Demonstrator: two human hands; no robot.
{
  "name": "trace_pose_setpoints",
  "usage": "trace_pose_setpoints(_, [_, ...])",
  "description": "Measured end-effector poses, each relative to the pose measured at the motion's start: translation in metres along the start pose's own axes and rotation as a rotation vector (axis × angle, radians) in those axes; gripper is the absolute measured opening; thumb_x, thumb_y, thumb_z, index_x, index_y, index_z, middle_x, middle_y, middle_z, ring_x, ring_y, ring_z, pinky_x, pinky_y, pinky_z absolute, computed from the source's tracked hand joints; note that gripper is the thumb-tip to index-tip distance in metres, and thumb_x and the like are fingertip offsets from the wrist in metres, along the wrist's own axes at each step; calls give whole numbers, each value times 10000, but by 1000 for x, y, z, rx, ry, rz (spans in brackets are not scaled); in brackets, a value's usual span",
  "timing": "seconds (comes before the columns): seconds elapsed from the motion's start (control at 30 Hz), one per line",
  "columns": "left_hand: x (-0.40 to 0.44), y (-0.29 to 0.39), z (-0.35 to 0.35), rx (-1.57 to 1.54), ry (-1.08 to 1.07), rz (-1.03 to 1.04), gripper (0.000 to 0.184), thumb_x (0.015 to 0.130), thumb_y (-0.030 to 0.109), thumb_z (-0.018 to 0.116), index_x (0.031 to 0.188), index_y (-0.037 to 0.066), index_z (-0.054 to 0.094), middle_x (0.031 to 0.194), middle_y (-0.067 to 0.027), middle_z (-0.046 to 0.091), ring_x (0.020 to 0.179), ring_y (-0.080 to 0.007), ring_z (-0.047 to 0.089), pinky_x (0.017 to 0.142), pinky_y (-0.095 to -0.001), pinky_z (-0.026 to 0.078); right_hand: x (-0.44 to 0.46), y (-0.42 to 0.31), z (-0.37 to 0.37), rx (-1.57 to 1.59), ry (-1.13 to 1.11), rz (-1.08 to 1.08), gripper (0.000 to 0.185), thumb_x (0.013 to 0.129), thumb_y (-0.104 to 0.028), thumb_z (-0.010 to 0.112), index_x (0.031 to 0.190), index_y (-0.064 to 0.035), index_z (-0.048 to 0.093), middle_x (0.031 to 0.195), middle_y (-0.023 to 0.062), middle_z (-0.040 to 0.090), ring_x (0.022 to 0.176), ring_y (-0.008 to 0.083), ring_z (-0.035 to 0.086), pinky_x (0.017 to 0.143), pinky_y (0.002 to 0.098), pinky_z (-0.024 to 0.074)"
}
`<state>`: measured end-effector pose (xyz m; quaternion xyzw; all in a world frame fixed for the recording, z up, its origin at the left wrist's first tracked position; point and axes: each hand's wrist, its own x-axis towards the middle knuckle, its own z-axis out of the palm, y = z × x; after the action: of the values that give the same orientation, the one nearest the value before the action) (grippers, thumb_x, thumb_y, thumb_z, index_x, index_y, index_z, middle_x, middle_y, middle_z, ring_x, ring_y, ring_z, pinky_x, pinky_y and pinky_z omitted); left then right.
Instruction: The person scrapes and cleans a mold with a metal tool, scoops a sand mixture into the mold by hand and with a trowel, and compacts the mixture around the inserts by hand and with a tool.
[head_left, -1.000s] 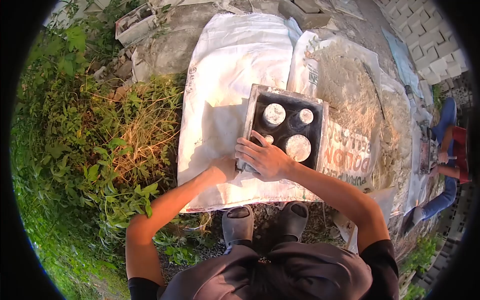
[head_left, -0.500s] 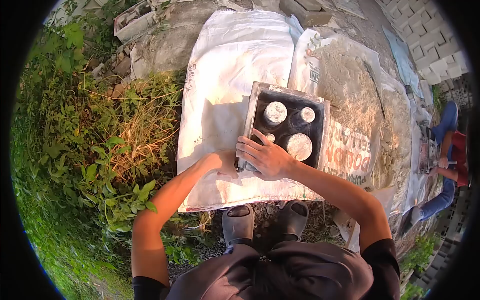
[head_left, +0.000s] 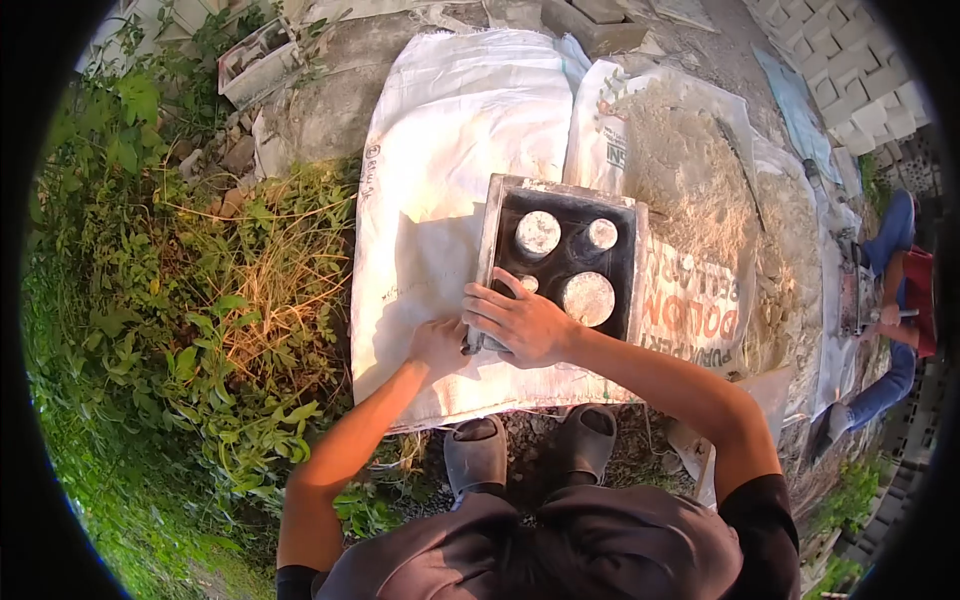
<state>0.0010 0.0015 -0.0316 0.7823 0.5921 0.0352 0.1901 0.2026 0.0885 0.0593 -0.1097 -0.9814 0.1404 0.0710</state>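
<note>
A square mould with dark inner walls and several round, pale-topped cylinders standing inside rests on a white woven sack. My right hand lies over the near left corner of the mould, its fingers wrapped over the wall and partly covering one small cylinder. Just left of that same corner is my left hand, fingers curled in against the outside of the wall. A small dark piece shows by its fingertips, but what it grips there is hidden.
Sandy powder covers a second printed sack to the right. At the far right, another person's hand is at a similar frame. Stacked pale blocks stand at upper right; plants fill the left side.
My left hand has turned and risen slightly along the mould's corner, with its forearm closer in. My right hand keeps its place on the mould. The whole view has shifted a little.
</note>
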Motion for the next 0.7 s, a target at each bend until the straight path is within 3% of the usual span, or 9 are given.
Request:
trace_pose_setpoints(0.13, [20,3,-48,-114,-169,145,294,727,290,690,803,13,624,780,-113,668,683,-232,661,648,-352,529,-8,-3,-11,79,113,13,546,831,-280,611,1296,-63,424,1313,125,433,1319,257,326,1096,534,194])
trace_pose_setpoints(0.2, [37,5,-74,-514,-794,-187,304,718,306,748,738,26,631,639,-76,637,558,-192,637,539,-313,526,-18,-4,-32,131,319,226,535,840,-244,606,1307,-76,407,1305,124,451,1295,257,363,1062,512,232])
trace_pose_setpoints(0.3, [58,-4,-52,-552,-1216,-407,282,716,296,768,684,61,614,543,-31,574,456,-148,563,427,-265,453,-54,16,-39,-17,708,767,419,818,-79,578,1218,-42,458,1208,141,485,1098,298,471,963,449,298])
trace_pose_setpoints(0.4, [73,-15,-39,-669,-1470,-385,270,757,302,733,666,91,592,546,-15,553,442,-124,504,413,-253,395,-94,30,-29,-78,808,1130,383,874,-94,542,1231,0,439,1203,210,456,1112,364,451,945,455,332])
trace_pose_setpoints(0.47, [68,-9,-41,-647,-1468,-402,280,725,288,748,648,87,568,533,-10,528,433,-118,455,403,-250,344,-117,31,-8,222,844,1214,404,947,-234,464,1254,27,431,1237,255,449,1140,404,444,958,464,342])
trace_pose_setpoints(0.53, [59,2,-52,-454,-1123,-356,289,677,286,766,690,55,594,530,-41,536,427,-141,476,410,-271,386,-141,28,31,309,776,1229,449,967,-304,400,1245,46,441,1229,273,468,1137,415,452,962,457,346])
trace_pose_setpoints(0.6, [46,-12,-26,-386,-1040,-200,345,652,333,774,826,64,646,647,-71,614,540,-198,571,512,-313,458,-151,29,45,396,705,1234,519,987,-374,335,1237,66,451,1221,292,487,1134,425,460,967,449,351])
trace_pose_setpoints(0.67, [27,-29,0,-320,-394,220,461,646,387,730,952,53,646,819,-158,670,736,-319,646,671,-384,522,-126,21,7,582,632,1493,600,991,-430,258,1211,81,483,1195,305,520,1126,430,478,980,435,347])
trace_pose_setpoints(0.7, [29,-25,-12,-335,-541,125,490,656,417,704,1010,86,638,932,-157,665,884,-355,619,759,-412,506,-133,24,32,348,729,1358,529,996,-385,283,1133,67,522,1032,312,572,1004,431,533,889,468,382])
